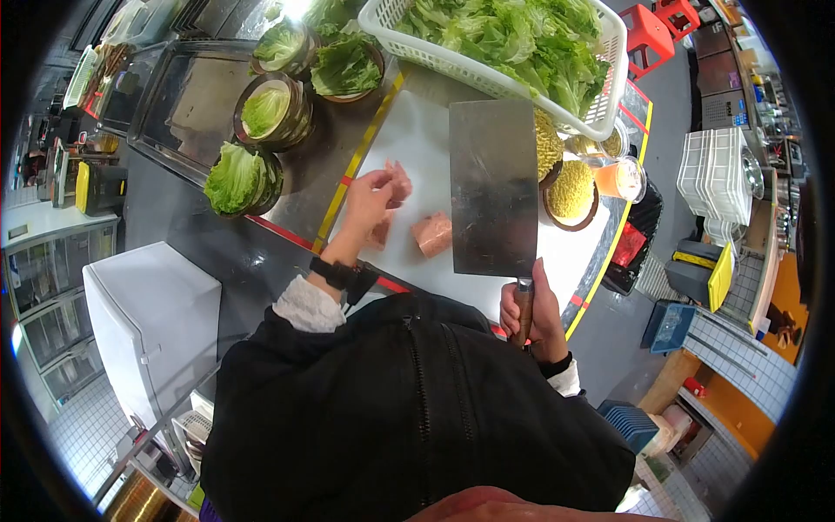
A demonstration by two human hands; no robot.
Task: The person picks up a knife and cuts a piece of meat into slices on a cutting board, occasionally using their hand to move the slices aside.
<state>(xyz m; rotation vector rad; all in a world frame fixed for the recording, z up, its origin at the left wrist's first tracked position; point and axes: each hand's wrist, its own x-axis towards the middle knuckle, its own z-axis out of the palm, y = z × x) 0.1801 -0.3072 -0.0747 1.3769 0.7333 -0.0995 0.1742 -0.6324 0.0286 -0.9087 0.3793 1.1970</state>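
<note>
A large cleaver (pixel 494 187) is upright in my right hand (pixel 532 315), whose fingers wrap round its wooden handle. The broad blade covers part of the white cutting board (pixel 413 130). Just left of the blade lies a block of pink meat (pixel 432 235). My left hand (pixel 376 198) is over the board's left side, its fingers bent together round a thin pink piece of meat. Another pink piece (pixel 379 231) shows below that hand, partly hidden by it.
A white basket of lettuce (pixel 487 76) stands at the back. Stacked bowls with lettuce (pixel 274 113) are on the left, beside a metal tray (pixel 196 104). Bowls of yellow noodles (pixel 571 191) and an orange container (pixel 619 180) sit right of the blade.
</note>
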